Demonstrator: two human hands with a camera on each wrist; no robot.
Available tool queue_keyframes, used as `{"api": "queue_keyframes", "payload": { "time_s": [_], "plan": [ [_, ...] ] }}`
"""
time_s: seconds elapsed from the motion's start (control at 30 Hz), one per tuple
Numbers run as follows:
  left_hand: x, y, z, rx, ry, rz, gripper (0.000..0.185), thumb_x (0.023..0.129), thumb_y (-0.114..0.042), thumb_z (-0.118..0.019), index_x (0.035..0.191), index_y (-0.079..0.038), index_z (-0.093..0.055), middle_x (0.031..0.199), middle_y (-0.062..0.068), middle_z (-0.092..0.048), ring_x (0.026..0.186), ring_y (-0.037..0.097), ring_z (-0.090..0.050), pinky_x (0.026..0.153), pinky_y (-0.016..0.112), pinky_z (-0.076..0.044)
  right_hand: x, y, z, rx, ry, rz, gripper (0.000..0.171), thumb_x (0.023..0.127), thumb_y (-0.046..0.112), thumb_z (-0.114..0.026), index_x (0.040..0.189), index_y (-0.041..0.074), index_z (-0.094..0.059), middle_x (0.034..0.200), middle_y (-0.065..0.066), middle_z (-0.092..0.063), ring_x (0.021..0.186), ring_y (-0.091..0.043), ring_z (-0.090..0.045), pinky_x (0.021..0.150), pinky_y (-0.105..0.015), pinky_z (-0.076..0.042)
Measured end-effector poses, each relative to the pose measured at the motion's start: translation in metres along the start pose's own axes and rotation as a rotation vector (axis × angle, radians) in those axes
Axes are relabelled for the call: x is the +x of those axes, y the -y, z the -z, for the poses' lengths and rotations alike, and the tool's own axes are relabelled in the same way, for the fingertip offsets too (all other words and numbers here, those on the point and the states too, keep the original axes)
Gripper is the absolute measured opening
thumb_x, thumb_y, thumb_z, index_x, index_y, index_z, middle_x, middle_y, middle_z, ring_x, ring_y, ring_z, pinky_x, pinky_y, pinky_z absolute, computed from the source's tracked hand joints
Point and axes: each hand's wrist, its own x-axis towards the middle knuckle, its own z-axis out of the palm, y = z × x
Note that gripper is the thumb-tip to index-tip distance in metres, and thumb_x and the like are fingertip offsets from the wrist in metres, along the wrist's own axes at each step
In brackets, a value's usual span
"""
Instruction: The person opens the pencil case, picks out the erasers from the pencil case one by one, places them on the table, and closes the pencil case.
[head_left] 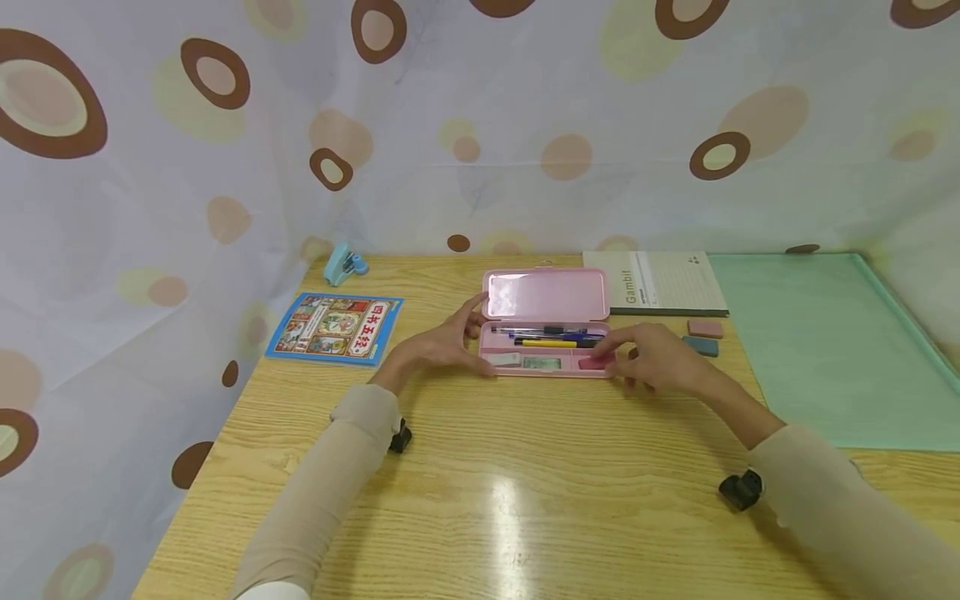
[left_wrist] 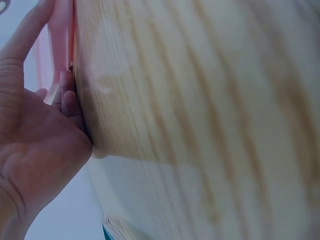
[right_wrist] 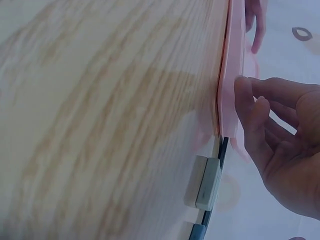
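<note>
A pink pencil case point(head_left: 546, 369) lies open on the wooden table point(head_left: 480, 492), its lid point(head_left: 545, 294) standing up behind. Inside are pens point(head_left: 551, 336), a white eraser point(head_left: 506, 359) and a pink eraser point(head_left: 592, 363). My left hand point(head_left: 453, 340) rests with straight fingers against the case's left end, thumb up near the lid. My right hand point(head_left: 637, 352) hovers at the right end, fingers loosely bent over the pink eraser, holding nothing. In the left wrist view the left hand point(left_wrist: 35, 150) touches the case point(left_wrist: 60, 35). In the right wrist view the right hand point(right_wrist: 285, 150) fingertips meet the case's edge point(right_wrist: 231, 75).
A pink eraser point(head_left: 706, 328) and a blue-grey eraser point(head_left: 701, 346) lie right of the case, before a "Gambit" notebook point(head_left: 660, 283). A green mat point(head_left: 832, 350) covers the right side. A blue picture book point(head_left: 335, 327) and a small blue stapler-like object point(head_left: 345, 264) sit at the left. Curtains surround the table.
</note>
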Motion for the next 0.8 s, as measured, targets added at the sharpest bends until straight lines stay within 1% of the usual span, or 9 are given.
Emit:
{"api": "queue_keyframes", "payload": {
  "time_s": [0.17,0.27,0.37,0.47,0.67,0.8],
  "plan": [
    [0.0001,0.0005,0.0001,0.001,0.001,-0.003,0.128,0.079,-0.023,-0.092,0.168,-0.028,0.0,0.144,0.009,-0.039,0.123,0.024,-0.039,0.113,0.043,-0.034,0.0013,0.0005,-0.0013,-0.005,-0.021,-0.019,0.025,0.099,0.002,-0.066,0.123,0.004,-0.073,0.111,-0.015,-0.071,0.06,-0.023,-0.065,0.042,-0.028,-0.043],
    [0.0003,0.0009,-0.0001,0.002,-0.001,-0.004,0.127,0.08,-0.024,-0.092,0.168,-0.028,0.0,0.144,0.009,-0.039,0.123,0.024,-0.039,0.112,0.043,-0.034,0.0009,0.001,-0.0018,-0.012,-0.017,-0.044,0.026,0.099,0.001,-0.064,0.124,0.003,-0.072,0.115,-0.016,-0.072,0.059,-0.023,-0.067,0.043,-0.029,-0.043],
    [-0.0002,0.001,-0.0006,0.002,-0.001,0.0,0.126,0.08,-0.024,-0.091,0.167,-0.028,0.0,0.144,0.009,-0.039,0.122,0.024,-0.039,0.111,0.043,-0.034,0.0007,0.0014,-0.0028,-0.016,-0.008,-0.058,0.027,0.099,0.001,-0.063,0.124,0.002,-0.072,0.116,-0.018,-0.072,0.057,-0.023,-0.068,0.042,-0.03,-0.044],
    [-0.0004,0.0011,-0.0011,0.005,0.001,0.001,0.126,0.08,-0.025,-0.092,0.167,-0.028,0.0,0.145,0.009,-0.039,0.123,0.024,-0.039,0.111,0.042,-0.034,0.0016,0.0005,-0.0044,-0.009,-0.019,-0.054,0.025,0.098,0.0,-0.064,0.122,0.001,-0.072,0.117,-0.018,-0.071,0.055,-0.023,-0.067,0.042,-0.03,-0.045],
    [-0.0007,0.0003,-0.0015,0.009,0.0,-0.003,0.125,0.081,-0.025,-0.091,0.168,-0.028,0.0,0.146,0.01,-0.039,0.123,0.025,-0.039,0.113,0.044,-0.033,0.0026,-0.0016,-0.0061,0.006,-0.052,-0.021,0.023,0.097,-0.001,-0.067,0.119,0.0,-0.072,0.108,-0.017,-0.07,0.053,-0.025,-0.067,0.041,-0.03,-0.045],
    [-0.0004,-0.0002,-0.0005,0.012,-0.004,0.001,0.125,0.081,-0.026,-0.091,0.167,-0.029,-0.001,0.145,0.01,-0.039,0.124,0.024,-0.039,0.113,0.044,-0.033,0.0039,-0.0015,-0.007,0.035,-0.058,-0.024,0.022,0.099,0.0,-0.063,0.12,0.0,-0.072,0.096,-0.015,-0.071,0.052,-0.026,-0.065,0.04,-0.031,-0.044]
  ]
}}
